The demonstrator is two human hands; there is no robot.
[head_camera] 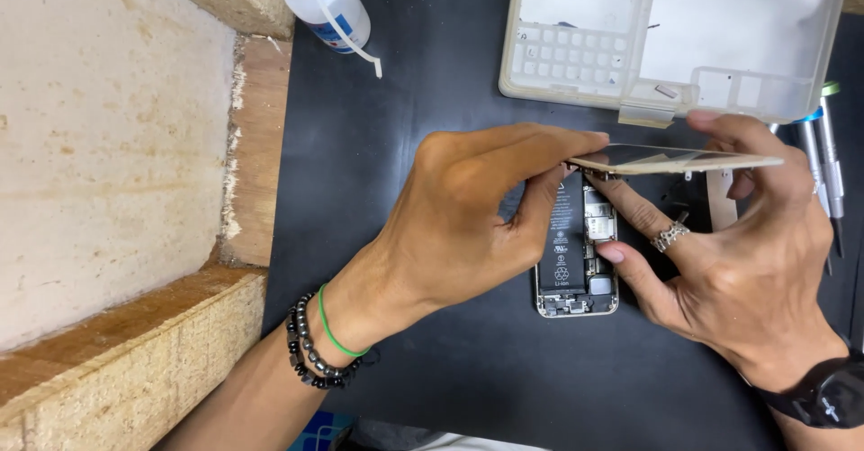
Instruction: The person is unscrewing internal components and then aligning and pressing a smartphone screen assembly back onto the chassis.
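An opened smartphone body (pixel 576 275) lies on the black mat (pixel 423 109), its black battery and circuit board exposed. Its screen panel (pixel 675 159) is lifted edge-on above the body, nearly level. My left hand (pixel 468 212) pinches the panel's left end with fingertips and thumb. My right hand (pixel 747 253) holds the panel's right part from above, while its ring-bearing finger and another finger press down beside the phone's board. The top end of the phone body is hidden under the panel and fingers.
A translucent plastic parts box (pixel 684 37) stands open at the back. A white squeeze bottle (pixel 326 5) lies at the back left. Several screwdrivers (pixel 823 163) rest at the right edge. Rough wooden blocks (pixel 126 145) border the mat on the left.
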